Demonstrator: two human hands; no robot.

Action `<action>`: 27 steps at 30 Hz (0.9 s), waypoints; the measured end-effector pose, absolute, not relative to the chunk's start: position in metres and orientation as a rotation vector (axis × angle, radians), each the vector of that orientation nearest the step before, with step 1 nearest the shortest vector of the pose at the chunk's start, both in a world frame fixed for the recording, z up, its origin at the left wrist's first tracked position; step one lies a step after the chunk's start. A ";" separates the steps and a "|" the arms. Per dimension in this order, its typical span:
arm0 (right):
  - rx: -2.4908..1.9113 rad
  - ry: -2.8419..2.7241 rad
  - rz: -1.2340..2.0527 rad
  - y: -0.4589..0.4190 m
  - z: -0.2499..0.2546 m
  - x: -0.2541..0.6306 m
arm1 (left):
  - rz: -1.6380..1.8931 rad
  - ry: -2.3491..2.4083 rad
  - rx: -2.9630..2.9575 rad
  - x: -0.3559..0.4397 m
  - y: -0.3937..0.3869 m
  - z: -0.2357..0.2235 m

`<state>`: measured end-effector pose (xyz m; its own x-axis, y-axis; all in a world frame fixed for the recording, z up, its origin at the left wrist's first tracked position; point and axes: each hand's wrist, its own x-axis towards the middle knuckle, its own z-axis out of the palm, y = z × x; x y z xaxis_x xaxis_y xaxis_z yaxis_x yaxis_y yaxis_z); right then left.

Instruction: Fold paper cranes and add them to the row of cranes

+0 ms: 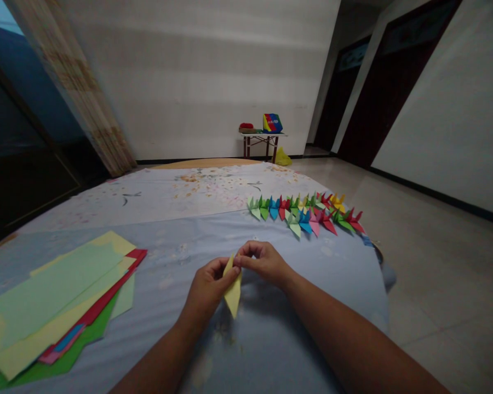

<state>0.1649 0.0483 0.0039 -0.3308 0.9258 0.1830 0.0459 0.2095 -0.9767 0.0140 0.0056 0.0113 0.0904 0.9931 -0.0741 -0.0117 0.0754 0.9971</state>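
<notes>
A folded piece of yellow paper (233, 298), long and pointed at both ends, is held above the blue cloth in front of me. My left hand (211, 282) grips its side, thumb across the front face. With thumb and fingers pinched together, my right hand (263, 261) holds the paper's upper right edge. The right fingertips partly cover that edge, so the fold there is hidden. Beyond my right hand, folded paper cranes (304, 220) in green, blue, red, pink and yellow stand in rows on the table.
Loose coloured paper sheets (61, 287) lie stacked at the left of the cloth-covered table (164, 306). A small side table (267, 135) with a colourful bag (272, 123) stands by the far wall. The table's rounded edge runs along the right.
</notes>
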 end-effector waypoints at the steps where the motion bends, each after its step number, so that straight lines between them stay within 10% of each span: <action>1: -0.954 -1.603 1.229 0.049 0.004 0.165 | 1.095 1.173 1.185 0.014 0.005 0.012; 27: -0.939 -1.603 1.234 0.054 0.002 0.167 | 1.081 1.141 1.034 0.010 0.013 0.006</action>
<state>0.1670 0.0535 0.0019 -0.3270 0.9252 0.1924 0.0505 0.2204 -0.9741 0.0101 0.0133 0.0057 0.0888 0.9822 -0.1654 -0.1115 0.1748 0.9783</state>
